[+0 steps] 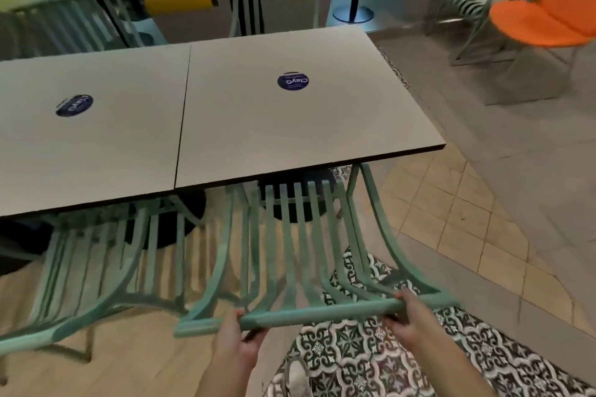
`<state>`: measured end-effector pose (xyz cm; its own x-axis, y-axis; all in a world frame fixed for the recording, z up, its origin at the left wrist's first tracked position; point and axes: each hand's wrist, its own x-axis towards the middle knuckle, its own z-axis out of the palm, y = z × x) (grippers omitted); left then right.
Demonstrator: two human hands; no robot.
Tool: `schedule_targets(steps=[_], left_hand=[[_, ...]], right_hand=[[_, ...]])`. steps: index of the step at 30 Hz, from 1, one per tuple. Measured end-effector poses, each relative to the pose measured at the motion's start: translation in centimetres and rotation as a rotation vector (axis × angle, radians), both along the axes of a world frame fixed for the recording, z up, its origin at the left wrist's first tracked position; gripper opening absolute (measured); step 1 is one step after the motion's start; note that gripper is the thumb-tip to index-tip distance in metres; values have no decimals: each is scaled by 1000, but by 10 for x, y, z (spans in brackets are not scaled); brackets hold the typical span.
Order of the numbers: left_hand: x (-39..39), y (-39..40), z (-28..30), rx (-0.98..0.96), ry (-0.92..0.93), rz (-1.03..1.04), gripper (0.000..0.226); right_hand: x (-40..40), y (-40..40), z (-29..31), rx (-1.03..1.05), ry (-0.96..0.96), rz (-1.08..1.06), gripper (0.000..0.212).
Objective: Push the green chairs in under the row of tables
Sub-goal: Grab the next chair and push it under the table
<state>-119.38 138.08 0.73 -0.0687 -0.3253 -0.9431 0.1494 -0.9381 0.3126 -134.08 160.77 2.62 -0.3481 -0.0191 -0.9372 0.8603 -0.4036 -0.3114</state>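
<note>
— Where are the hands?
— Low in the frame: the left hand (pixel 233 337) and right hand (pixel 407 316) are each wrapped round the top rail of the slatted green metal chair (pixel 292 255) at lower centre.
— And its seat?
— Partly under the near edge of the right grey square bench (pixel 290 126). A second green slatted chair (pixel 96 271) sits lower left, at the left grey bench (pixel 96 145) — blurred.

Both hands, the left hand (pixel 237 337) and the right hand (pixel 408 321), are bare. The forearms are bare too, with no sleeve reaching them. A pale, blurred shoe (pixel 298 377) shows below between the arms.
</note>
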Motion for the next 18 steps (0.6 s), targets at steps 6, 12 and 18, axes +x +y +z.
schedule_targets(steps=[6,12,18], left_hand=[[-35,-17,-2,-3,13,44,12],[-61,-21,-1,-39,12,38,34],[-82,-6,0,-65,5,43,45]], right_hand=[[-44,-24,-4,-3,12,20,19],[-76,-28,-8,-16,11,16,34],[-102,-19,-12,24,7,63,47]])
